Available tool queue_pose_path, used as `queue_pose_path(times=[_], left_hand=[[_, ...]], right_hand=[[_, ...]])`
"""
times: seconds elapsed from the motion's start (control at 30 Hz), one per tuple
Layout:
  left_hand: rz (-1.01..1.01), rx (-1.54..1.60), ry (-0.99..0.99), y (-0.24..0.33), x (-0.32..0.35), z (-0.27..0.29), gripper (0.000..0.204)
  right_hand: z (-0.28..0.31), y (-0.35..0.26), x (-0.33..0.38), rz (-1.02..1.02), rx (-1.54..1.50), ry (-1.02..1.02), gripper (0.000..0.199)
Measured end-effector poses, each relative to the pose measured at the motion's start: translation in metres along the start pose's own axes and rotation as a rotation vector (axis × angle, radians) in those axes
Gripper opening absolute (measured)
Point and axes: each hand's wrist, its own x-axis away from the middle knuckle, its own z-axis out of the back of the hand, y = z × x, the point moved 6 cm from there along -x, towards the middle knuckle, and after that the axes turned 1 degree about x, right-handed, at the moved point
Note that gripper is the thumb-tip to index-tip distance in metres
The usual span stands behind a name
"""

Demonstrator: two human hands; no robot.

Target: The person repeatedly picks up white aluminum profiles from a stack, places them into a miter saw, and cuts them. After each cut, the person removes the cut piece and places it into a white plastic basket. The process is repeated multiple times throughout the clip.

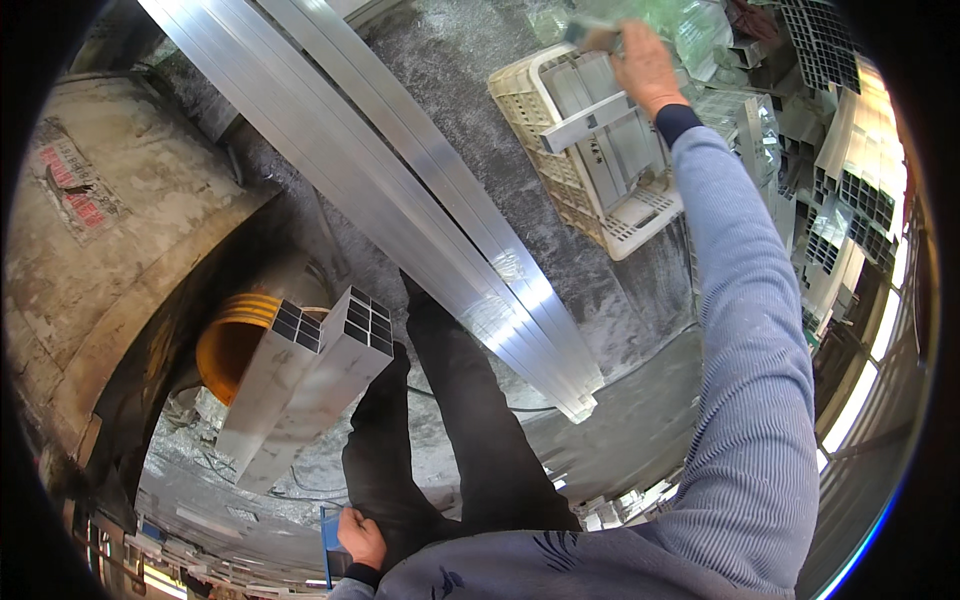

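Observation:
My right hand (648, 68) stretches far forward, its fingers closed on a short grey metal piece (590, 36) above the far end of a white plastic crate (642, 230). Short silver metal profile pieces (600, 160) fill the crate, and one bar (588, 122) lies across them. Low by my lap, my left hand (360, 538) is curled closed beside a blue edge (330, 535); what it grips, if anything, is hidden. Long shiny aluminium profiles (400, 180) lie side by side, slanting from the far left to just right of my legs.
Bundled square tubes (370, 335) stand left of my legs, beside an orange bucket-like container (225, 350). A large scuffed, curved surface (120, 180) takes up the left. Stacked profiles (865, 200) crowd the right; greenish plastic film (700, 40) lies at the far right.

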Motion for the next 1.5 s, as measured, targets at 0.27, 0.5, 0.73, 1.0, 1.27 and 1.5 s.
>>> queue_pose_path(times=[0.27, 0.5, 0.73, 1.0, 1.27, 1.5], left_hand=[[0.023, -0.022, 0.001, -0.007, -0.004, -0.001, 0.004], [0.011, -0.010, 0.004, -0.003, -0.007, 0.001, 0.005], [0.053, 0.001, -0.031, -0.001, -0.006, 0.002, 0.005], [0.051, -0.031, -0.013, 0.012, -0.009, 0.006, 0.006], [0.074, -0.070, -0.040, 0.009, -0.010, 0.004, 0.005], [0.080, -0.078, -0.072, 0.008, -0.012, 0.005, 0.005]], right_hand=[[0.169, 0.101, -0.014, -0.472, -0.366, 0.539, 0.049], [0.049, 0.122, 0.060, -1.242, -1.092, 0.115, 0.055], [-0.053, 0.119, 0.068, -1.267, -0.948, -0.217, 0.061], [-0.110, 0.172, 0.069, -1.432, -0.669, -0.085, 0.066], [-0.103, 0.011, 0.059, -0.454, 0.093, -0.218, 0.057], [-0.103, -0.028, 0.040, -0.207, 0.169, -0.312, 0.027]])
